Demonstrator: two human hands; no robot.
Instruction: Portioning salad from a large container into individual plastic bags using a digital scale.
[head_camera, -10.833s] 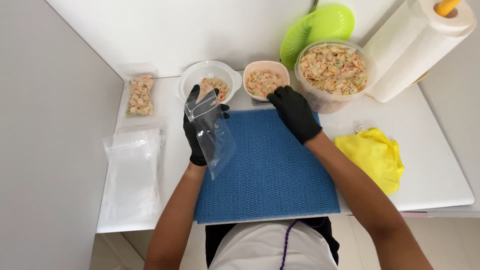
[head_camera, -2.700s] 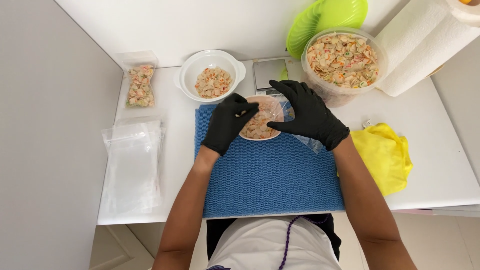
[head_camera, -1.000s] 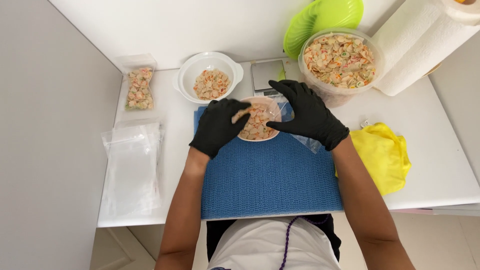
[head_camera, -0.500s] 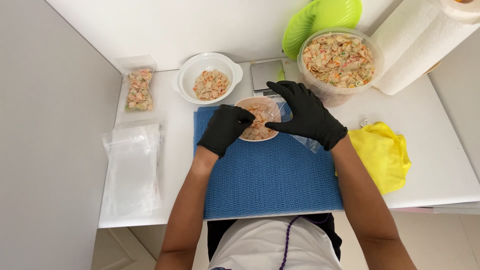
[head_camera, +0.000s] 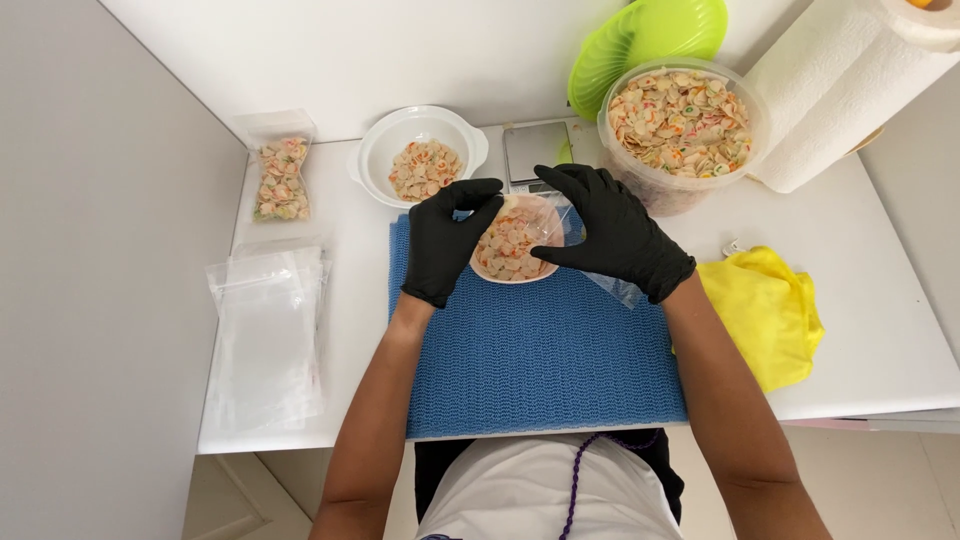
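Pink bowl (head_camera: 512, 262) of pasta shells (head_camera: 505, 245) between gloved hands.

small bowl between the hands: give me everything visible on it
The small bowl is round, shallow and pale pink, plastic by the look. It sits upright on the blue mat, near its far edge, filled with small multicoloured shell-like pieces. The gloved left hand and right hand flank it; a clear bag lies at its right side.

Green lid (head_camera: 645, 45) at 12 o'clock, paper towel roll (head_camera: 840, 95) at 1, yellow cloth (head_camera: 765, 315) at 3, empty bag stack (head_camera: 265, 335) at 9.
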